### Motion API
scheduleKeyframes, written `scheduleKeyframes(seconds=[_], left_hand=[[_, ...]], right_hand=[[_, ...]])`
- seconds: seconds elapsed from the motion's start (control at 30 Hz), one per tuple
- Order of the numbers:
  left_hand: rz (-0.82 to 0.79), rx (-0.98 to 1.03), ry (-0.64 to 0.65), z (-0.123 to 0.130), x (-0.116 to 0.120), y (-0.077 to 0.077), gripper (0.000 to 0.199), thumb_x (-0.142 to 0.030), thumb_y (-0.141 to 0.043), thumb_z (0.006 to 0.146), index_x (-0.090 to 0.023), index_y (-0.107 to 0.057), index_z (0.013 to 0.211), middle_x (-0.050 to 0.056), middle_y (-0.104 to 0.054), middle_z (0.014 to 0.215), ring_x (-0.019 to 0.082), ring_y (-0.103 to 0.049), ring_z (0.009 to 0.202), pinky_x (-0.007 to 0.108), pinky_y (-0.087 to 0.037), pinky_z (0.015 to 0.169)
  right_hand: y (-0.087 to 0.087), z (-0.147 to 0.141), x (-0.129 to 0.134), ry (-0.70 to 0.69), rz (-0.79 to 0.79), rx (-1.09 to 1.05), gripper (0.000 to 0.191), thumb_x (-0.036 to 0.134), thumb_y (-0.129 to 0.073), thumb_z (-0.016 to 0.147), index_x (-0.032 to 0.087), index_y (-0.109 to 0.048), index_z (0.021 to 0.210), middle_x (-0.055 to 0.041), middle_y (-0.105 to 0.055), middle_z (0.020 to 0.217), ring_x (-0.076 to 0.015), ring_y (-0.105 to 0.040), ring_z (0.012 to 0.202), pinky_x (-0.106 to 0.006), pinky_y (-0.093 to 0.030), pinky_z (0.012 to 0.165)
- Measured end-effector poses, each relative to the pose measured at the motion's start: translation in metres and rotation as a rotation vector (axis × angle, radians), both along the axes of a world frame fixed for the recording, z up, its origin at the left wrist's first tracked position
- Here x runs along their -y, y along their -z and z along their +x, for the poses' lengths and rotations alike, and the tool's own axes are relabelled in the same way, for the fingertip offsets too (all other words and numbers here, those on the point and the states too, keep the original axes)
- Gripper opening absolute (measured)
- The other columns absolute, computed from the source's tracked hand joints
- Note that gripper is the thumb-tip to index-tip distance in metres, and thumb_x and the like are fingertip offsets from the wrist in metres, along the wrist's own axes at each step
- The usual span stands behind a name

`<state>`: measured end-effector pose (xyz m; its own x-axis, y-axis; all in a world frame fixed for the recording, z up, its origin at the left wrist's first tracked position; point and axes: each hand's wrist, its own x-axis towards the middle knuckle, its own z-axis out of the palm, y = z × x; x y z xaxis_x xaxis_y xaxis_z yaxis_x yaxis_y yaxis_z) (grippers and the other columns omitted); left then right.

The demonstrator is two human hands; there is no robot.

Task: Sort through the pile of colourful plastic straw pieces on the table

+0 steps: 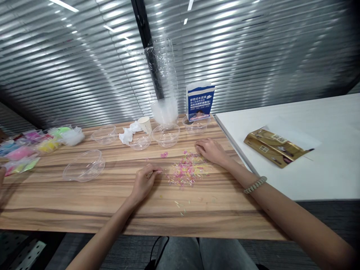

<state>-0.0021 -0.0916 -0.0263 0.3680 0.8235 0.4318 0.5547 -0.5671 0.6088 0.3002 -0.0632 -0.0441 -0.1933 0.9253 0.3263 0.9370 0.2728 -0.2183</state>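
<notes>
A loose pile of small pink, yellow and clear pieces (pixel 187 170) is spread on the wooden table (pixel 112 202). Just left of it, my left hand (pixel 144 182) has thumb and forefinger pinched together; whatever lies between them is too small to make out. My right hand (pixel 210 150) rests at the pile's upper right edge with its fingers curled down, their tips partly hidden. A small pink clump (pixel 164 154) sits above the pile. A few pale yellow-green strips (pixel 180 206) lie nearer the front edge.
Clear plastic bowls (pixel 84 167) stand left and behind, beside crumpled tissue (pixel 126 135), a paper cup (pixel 144 124), stacked cups (pixel 164 110) and a blue bag (pixel 200 101). Colourful packets (pixel 49 144) lie far left, near a person's hand. A gold wrapper (pixel 278 146) is on the white table.
</notes>
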Motion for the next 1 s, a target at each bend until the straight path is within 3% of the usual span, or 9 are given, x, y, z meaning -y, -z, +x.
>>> scheduleKeyframes(seconds=[1.0], left_hand=[[-0.034,-0.037,-0.037,0.0018,0.0001,-0.0011,0.017,-0.029,-0.048,0.085,-0.019,-0.059,0.076,0.003,-0.065,0.073,0.017,-0.059,0.069,0.025,-0.047,0.068]], right_hand=[[-0.0043,-0.0014,0.0017,0.03,-0.06,0.018,0.025,0.023,-0.045,0.093,0.017,-0.067,0.104,-0.0099,-0.067,0.104,-0.0222,-0.056,0.101,-0.03,-0.04,0.087]])
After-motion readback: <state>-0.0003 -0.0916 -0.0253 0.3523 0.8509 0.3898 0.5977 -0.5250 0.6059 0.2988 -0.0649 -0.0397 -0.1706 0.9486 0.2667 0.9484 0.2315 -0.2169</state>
